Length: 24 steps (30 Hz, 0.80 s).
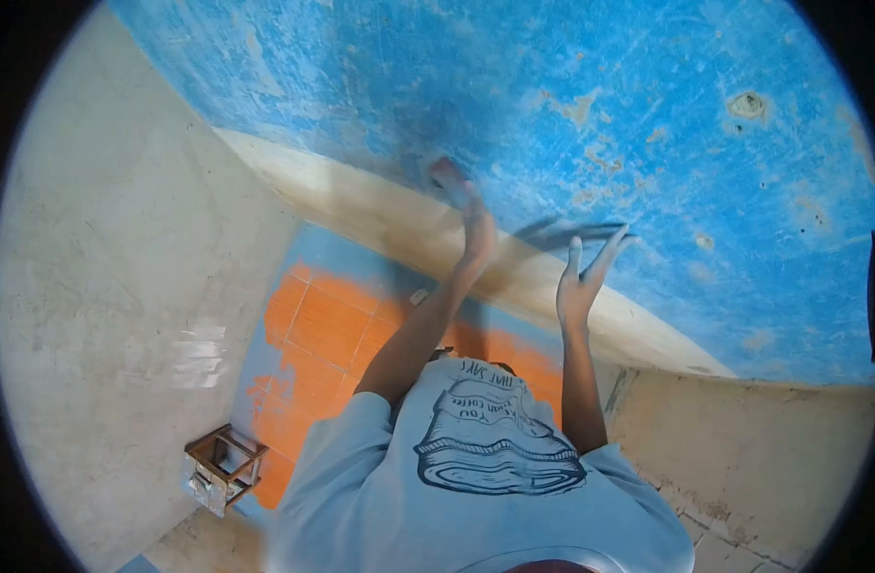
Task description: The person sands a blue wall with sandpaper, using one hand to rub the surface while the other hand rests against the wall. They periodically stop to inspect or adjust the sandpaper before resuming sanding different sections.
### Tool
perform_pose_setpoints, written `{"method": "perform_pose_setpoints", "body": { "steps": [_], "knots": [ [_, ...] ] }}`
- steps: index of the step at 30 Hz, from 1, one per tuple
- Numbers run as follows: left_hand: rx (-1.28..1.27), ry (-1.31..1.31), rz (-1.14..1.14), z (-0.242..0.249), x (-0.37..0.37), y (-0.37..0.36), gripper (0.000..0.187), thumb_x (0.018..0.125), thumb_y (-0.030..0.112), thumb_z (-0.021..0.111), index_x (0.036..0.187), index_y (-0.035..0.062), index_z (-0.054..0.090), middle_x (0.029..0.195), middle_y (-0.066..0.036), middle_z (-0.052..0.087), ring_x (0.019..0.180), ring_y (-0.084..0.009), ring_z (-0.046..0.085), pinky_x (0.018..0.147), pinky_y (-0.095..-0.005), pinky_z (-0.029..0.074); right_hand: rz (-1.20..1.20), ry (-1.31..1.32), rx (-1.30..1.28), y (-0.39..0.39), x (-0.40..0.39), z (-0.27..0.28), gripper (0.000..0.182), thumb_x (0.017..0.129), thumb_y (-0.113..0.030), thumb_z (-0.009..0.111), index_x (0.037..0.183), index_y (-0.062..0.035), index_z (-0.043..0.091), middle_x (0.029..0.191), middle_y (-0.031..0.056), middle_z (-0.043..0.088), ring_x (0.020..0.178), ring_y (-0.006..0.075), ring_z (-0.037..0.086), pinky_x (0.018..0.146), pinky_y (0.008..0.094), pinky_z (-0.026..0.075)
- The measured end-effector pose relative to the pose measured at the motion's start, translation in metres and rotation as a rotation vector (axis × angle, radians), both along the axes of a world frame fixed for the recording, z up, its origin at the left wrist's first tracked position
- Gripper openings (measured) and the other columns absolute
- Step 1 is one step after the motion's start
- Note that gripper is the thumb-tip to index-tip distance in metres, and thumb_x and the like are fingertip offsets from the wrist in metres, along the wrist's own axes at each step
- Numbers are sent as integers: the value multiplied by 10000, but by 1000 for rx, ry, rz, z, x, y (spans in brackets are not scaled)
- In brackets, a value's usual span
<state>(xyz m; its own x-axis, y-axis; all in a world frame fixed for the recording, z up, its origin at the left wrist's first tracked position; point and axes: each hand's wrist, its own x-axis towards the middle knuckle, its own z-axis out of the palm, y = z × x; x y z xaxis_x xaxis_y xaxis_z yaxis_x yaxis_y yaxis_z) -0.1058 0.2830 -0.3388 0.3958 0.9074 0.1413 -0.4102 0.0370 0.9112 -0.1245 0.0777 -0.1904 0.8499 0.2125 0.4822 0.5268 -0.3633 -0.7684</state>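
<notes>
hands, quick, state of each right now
left hand: closed on a small blurred thing, pressed against the blue wall; what it is cannot be told.
right hand: open, fingers spread, holding nothing.

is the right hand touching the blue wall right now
Apart. The head view shows the right hand open with fingers spread, and a separate shadow lies on the blue wall beside the fingertips, so a gap remains.

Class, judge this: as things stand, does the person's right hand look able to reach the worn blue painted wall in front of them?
Probably yes: the right hand is raised, fingers spread, close before the worn blue painted wall, with nothing visible between them.
</notes>
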Motion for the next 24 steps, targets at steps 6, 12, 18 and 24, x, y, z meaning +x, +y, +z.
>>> {"method": "perform_pose_setpoints", "body": {
  "steps": [6,12,18,24],
  "knots": [
    [-263,-85,-117,28,-26,99,623,1098,408,396,1532,-29,307,1367,-125,520,1168,-219,526,1009,-353,450,76,85,-52,-35,-1,4,682,1071,-244,535,1647,-153,181,1718,163,-70,1581,351,16,1224,536,211],
    [-289,-147,-379,27,-77,31,560,1082,349,497,1522,26,370,1272,-39,579,1035,-125,581,897,-317,529,175,317,125,-51,-29,-42,630,1083,-285,511,1629,-114,246,1705,173,142,1574,307,133,1234,500,207],
    [-262,214,-763,86,-174,-96,394,1085,287,520,1382,28,537,1156,-22,634,931,-114,632,806,-287,569,499,1322,753,-66,-60,-69,579,1053,-274,580,1567,-75,402,1608,129,392,1496,237,332,1199,361,283],
    [-109,401,-868,73,-221,-117,446,1082,279,534,1416,-15,508,1318,-94,589,1204,-178,568,1025,-309,451,531,933,557,-95,-104,-65,418,1005,-246,648,1356,-24,599,1311,26,611,1189,124,534,1026,306,401]
  ]
}}
